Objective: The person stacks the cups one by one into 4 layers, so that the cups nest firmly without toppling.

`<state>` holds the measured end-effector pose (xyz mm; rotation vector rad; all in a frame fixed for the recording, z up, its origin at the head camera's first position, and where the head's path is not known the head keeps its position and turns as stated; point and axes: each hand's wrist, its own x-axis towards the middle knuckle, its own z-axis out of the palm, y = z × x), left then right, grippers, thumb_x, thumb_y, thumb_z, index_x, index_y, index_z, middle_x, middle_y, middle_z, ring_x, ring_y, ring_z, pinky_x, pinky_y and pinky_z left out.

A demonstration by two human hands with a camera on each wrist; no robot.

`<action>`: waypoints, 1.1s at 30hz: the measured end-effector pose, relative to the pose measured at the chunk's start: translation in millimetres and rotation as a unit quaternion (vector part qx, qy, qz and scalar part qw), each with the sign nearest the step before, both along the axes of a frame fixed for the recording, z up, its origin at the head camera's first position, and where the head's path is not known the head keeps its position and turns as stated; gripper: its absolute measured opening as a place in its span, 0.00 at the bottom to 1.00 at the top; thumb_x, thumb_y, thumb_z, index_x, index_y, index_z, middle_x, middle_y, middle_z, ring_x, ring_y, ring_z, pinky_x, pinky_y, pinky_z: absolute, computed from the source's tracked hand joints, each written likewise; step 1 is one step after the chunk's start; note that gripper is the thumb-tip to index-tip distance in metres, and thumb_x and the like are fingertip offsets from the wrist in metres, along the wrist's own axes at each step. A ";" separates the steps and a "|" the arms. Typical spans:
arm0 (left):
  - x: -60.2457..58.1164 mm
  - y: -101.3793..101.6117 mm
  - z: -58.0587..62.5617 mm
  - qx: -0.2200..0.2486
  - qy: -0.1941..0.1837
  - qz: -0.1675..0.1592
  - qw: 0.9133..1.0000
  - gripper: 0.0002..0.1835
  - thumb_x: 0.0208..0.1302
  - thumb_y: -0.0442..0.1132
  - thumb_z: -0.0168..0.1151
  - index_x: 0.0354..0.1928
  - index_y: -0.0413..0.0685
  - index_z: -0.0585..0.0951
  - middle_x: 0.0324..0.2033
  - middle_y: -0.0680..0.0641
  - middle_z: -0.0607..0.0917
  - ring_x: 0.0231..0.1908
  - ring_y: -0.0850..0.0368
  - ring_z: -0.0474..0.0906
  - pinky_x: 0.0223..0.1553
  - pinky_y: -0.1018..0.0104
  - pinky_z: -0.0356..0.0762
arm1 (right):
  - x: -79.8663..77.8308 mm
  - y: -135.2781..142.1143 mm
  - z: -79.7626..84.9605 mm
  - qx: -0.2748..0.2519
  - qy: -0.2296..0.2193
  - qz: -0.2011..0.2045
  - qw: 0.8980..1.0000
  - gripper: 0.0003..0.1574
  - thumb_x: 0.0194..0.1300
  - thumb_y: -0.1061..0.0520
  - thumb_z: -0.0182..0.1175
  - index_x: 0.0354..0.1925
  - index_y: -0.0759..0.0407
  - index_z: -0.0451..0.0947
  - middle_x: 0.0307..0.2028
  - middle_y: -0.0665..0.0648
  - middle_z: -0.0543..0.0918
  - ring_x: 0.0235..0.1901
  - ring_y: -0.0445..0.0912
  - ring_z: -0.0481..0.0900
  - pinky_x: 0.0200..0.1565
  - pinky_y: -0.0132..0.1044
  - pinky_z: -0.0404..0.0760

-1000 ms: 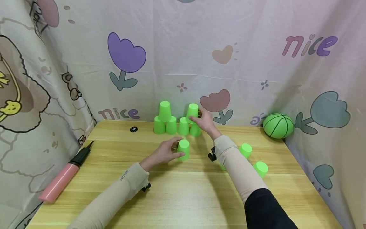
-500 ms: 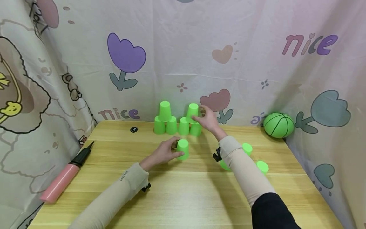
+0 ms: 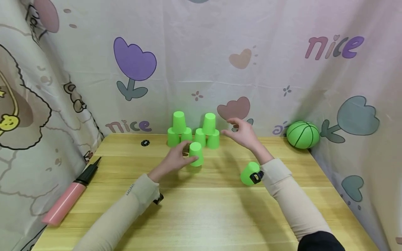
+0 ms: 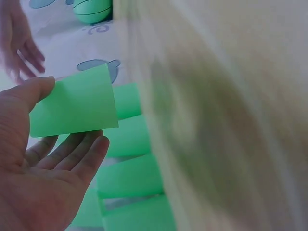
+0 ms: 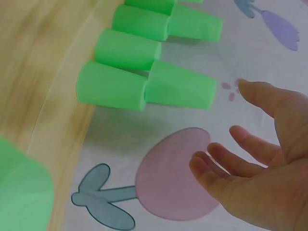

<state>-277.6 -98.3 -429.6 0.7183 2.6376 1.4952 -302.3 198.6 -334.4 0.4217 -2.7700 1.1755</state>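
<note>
My left hand [image 3: 172, 160] holds an upside-down green cup [image 3: 196, 157] between thumb and fingers, in front of the stacked cups. Its rim points toward the table in the left wrist view, where the same cup [image 4: 77, 103] fills the grip. Behind it stand two small stacks, each with one cup on two: the left top cup [image 3: 179, 122] and the right top cup [image 3: 209, 123]. Right of them my right hand [image 3: 243, 134] is in the air, fingers spread and loosely bent, touching nothing. Another green cup [image 3: 248, 174] stands below the right wrist, partly covered by the wrist camera.
A green ball with black lines [image 3: 303, 135] sits at the back right corner. At the left edge lies a pink pump-like tube with a black nozzle [image 3: 70, 195]. A black disc [image 3: 145, 143] lies left of the stacks. A printed curtain [image 3: 188, 62] hangs behind the table.
My right hand has left the right stack's top cup and moved right. The left hand's cup has shifted slightly back toward the stacks. Two cups at right are now hidden behind the right arm.
</note>
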 end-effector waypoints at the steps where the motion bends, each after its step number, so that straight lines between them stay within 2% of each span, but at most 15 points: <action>1: -1.1 -1.1 3.4 0.001 0.005 0.003 1.000 0.35 0.67 0.43 0.75 0.71 0.39 0.72 0.58 0.38 0.85 0.57 0.42 0.84 0.60 0.50 0.86 | 5.3 3.2 1.5 -0.001 -0.003 0.003 1.000 0.37 0.70 0.46 0.70 0.70 0.60 0.75 0.68 0.63 0.80 0.67 0.64 0.77 0.69 0.59 0.78; 8: -10.7 -7.6 27.2 0.019 0.044 0.021 0.999 0.34 0.69 0.41 0.73 0.71 0.40 0.71 0.59 0.37 0.83 0.57 0.39 0.84 0.60 0.48 0.86 | 38.5 33.6 4.0 0.004 -0.001 0.011 1.000 0.35 0.71 0.48 0.69 0.69 0.62 0.75 0.67 0.65 0.80 0.68 0.62 0.75 0.70 0.59 0.76; 12: -17.2 -9.6 41.1 0.031 0.063 0.030 0.997 0.32 0.69 0.40 0.73 0.71 0.40 0.72 0.57 0.37 0.85 0.55 0.40 0.85 0.57 0.49 0.88 | 56.9 53.2 -0.5 0.010 0.005 -0.010 1.000 0.35 0.71 0.46 0.69 0.69 0.60 0.76 0.67 0.66 0.80 0.68 0.62 0.76 0.70 0.60 0.76; 18: -30.7 -4.0 54.8 0.036 0.087 0.053 0.994 0.34 0.68 0.39 0.73 0.72 0.39 0.72 0.58 0.35 0.85 0.55 0.39 0.87 0.56 0.51 0.89 | 79.4 79.1 -10.3 0.016 0.010 -0.035 0.999 0.37 0.72 0.45 0.69 0.69 0.62 0.75 0.67 0.68 0.80 0.67 0.64 0.77 0.69 0.60 0.77; 26: -46.6 16.1 63.4 0.033 0.085 0.093 0.991 0.33 0.69 0.42 0.73 0.72 0.42 0.73 0.59 0.36 0.85 0.60 0.40 0.84 0.62 0.47 0.85 | 103.7 111.5 -27.1 -0.005 0.016 -0.067 0.998 0.34 0.72 0.49 0.69 0.67 0.66 0.75 0.65 0.71 0.80 0.66 0.65 0.77 0.68 0.61 0.77; 31: -54.7 24.4 61.0 0.027 0.093 0.114 0.989 0.32 0.68 0.41 0.73 0.71 0.41 0.74 0.59 0.36 0.86 0.60 0.41 0.83 0.63 0.48 0.85 | 118.6 128.4 -37.4 -0.006 0.014 -0.083 0.996 0.34 0.72 0.47 0.69 0.67 0.64 0.76 0.65 0.69 0.81 0.67 0.64 0.76 0.67 0.60 0.77; 33: -57.4 26.5 59.2 0.022 0.093 0.121 0.988 0.31 0.69 0.41 0.72 0.71 0.41 0.74 0.59 0.36 0.85 0.61 0.41 0.83 0.63 0.47 0.84 | 124.6 134.8 -41.2 -0.004 0.012 -0.088 0.996 0.34 0.72 0.47 0.69 0.68 0.63 0.76 0.65 0.69 0.81 0.68 0.64 0.76 0.66 0.56 0.78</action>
